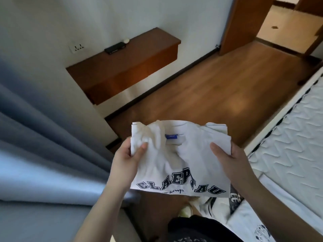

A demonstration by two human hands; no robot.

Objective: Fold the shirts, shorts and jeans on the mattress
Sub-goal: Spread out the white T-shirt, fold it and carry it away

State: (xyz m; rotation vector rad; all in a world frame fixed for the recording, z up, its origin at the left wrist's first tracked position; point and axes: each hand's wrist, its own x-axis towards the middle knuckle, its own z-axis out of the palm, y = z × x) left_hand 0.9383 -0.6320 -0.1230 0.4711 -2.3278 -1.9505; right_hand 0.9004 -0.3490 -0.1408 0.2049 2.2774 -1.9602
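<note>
Folded white T-shirt [176, 159] at frame centre, pinched at each side by left hand [125, 163] and right hand [232, 165]: keep both grips level, edges aligned, while lowering it onto mattress [293, 133] at right

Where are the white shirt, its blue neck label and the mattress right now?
white shirt [190, 165]: head view, on the chest fabric above the printed letters.
blue neck label [171, 136]: head view, middle of the label inside the collar.
mattress [295, 137]: head view, on its bare quilted top.
</note>
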